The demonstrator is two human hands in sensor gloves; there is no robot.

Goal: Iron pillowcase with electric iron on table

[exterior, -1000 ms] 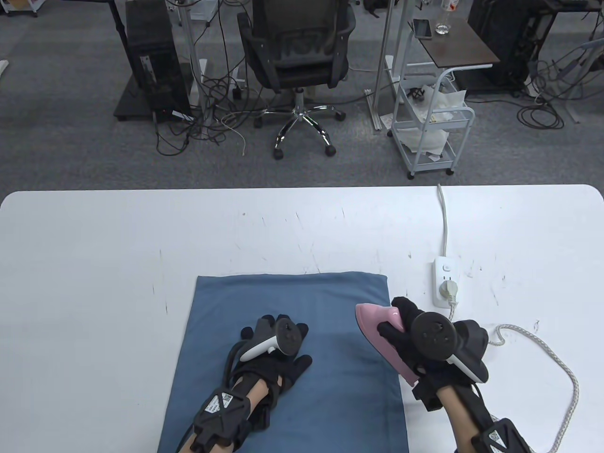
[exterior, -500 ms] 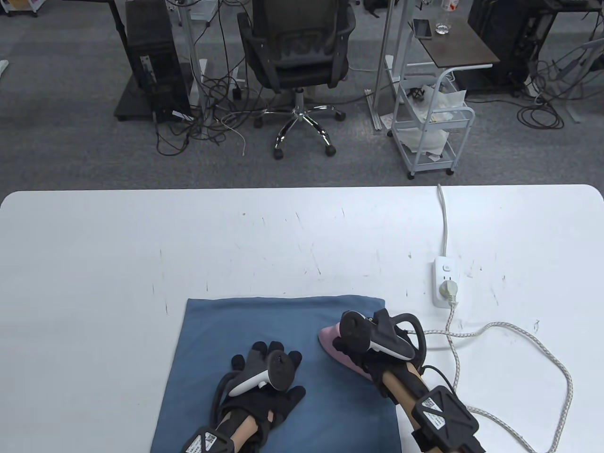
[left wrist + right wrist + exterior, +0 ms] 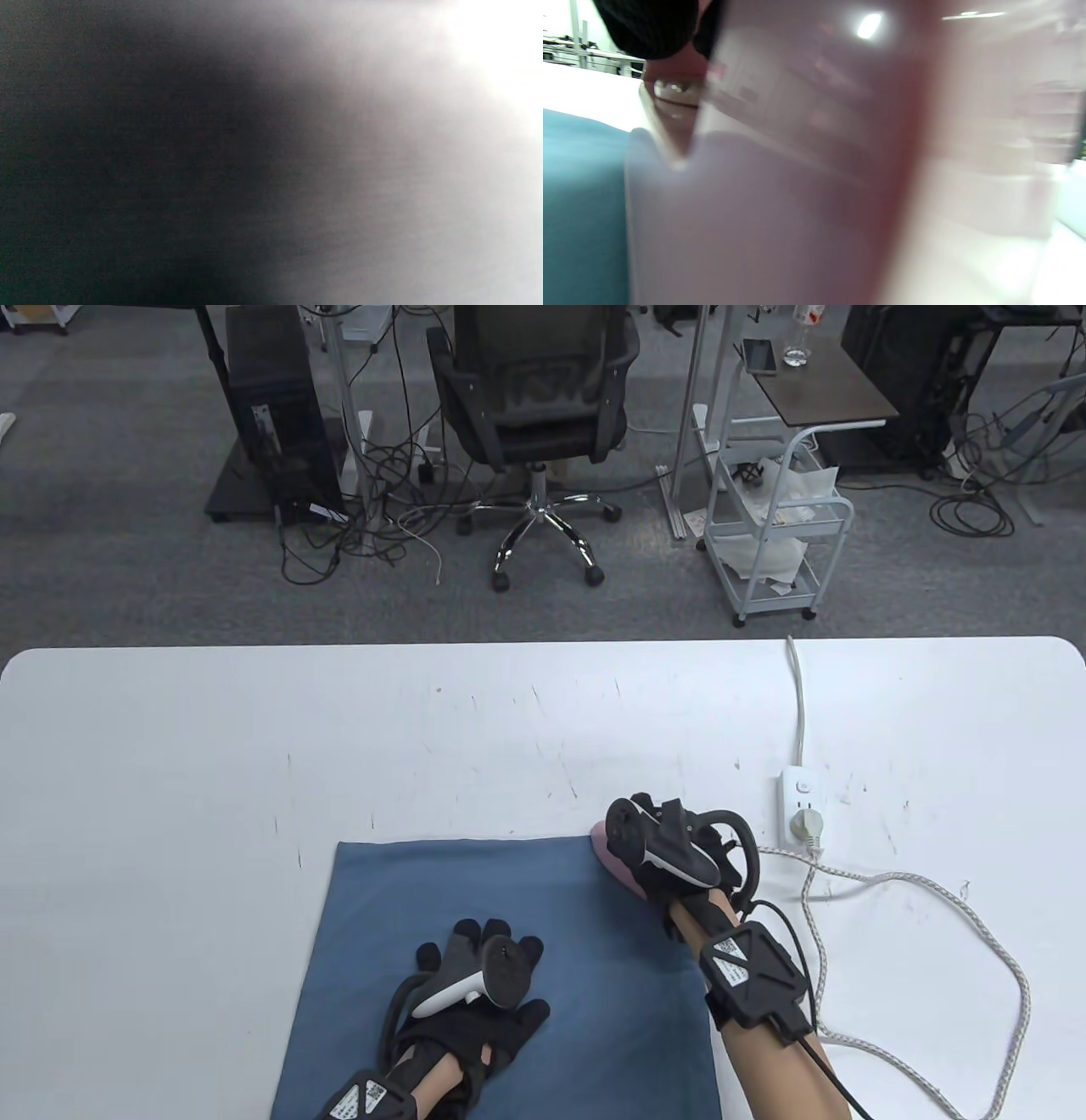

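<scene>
Under right hand (image 3: 679, 857), mostly hidden iron (image 3: 612, 861)

Black gloves on both hands (image 3: 475, 984), black-and-white trackers strapped on, black QR-labelled wrist modules with thin black cables.

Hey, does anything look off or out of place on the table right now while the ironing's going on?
Nothing serious. The blue pillowcase lies slightly askew to the table edge. The iron's braided cord loops loosely across the table from the power strip. The left wrist view is a dark blur.
</scene>
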